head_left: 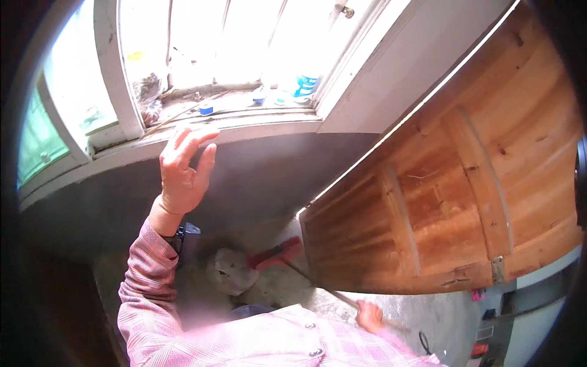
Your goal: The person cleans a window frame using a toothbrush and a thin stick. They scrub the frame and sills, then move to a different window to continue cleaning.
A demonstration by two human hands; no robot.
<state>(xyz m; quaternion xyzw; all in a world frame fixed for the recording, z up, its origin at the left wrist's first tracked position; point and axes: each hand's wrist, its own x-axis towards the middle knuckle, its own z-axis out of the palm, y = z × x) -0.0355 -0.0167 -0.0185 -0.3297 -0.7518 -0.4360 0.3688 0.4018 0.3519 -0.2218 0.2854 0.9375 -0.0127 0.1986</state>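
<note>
My left hand [185, 168] is raised in front of the window sill, its fingers curved and apart with nothing in them. It is near a small blue and white roll [206, 110] on the sill; I cannot tell whether they touch. Lower right, my right hand [369, 316] is wrapped round the long handle [333, 292] of a broom. The red broom head [276, 253] rests low by the floor, left of the wooden door. Beside it lies a pale, rounded thing [235, 271] whose kind I cannot make out.
A wooden door [440, 196] stands at the right. On the window sill [235, 101] are a blue and white cup [304, 85], another small blue item [258, 96] and a crumpled plastic bag [150, 92]. Shelving [520, 306] with small items is at the lower right.
</note>
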